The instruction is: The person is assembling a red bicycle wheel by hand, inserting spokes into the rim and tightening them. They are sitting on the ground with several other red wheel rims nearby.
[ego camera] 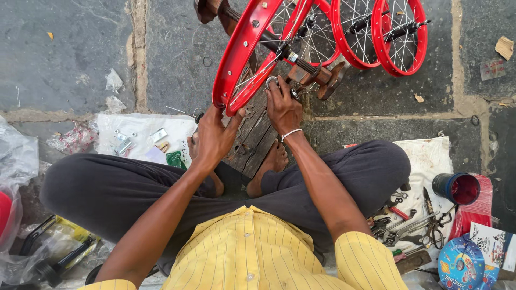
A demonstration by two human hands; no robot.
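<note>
Person sits cross-legged on stone paving, yellow striped shirt (258,252) nearest the camera, dark trousers (123,188) beyond it. Left hand (214,137) wraps the lower edge of a red wheel rim (242,48), fingers curled over the rim, thumb on the outside: a firm hold on the rim. Right hand (282,104) sits at the hub end with a small shiny metal ring-shaped tool (271,81) pinched in the fingers, closed narrow on it; can't tell exactly what kind of tool. Wheel stands on edge over a worn wooden board (255,137) between the bare feet, its threaded axle (279,51) resting in rusty brown supports (325,78). Risk as I read it: rim is glossy painted metal, so the left hand could slip and let the wheel roll off the supports; the tool could skid off and pinch fingers against the thin wire spokes (301,32); toes sit right under the rim. Right of the knee, a white cloth (430,156) carries pliers and spanners (408,225), steel, some with red grips, next to a dark blue round tin (458,188) with a red inside. Left side, another white sheet (134,126) with small bright metal bits (123,142). Further out, two more red spoked wheels (400,32) stand on the grey slabs.
</note>
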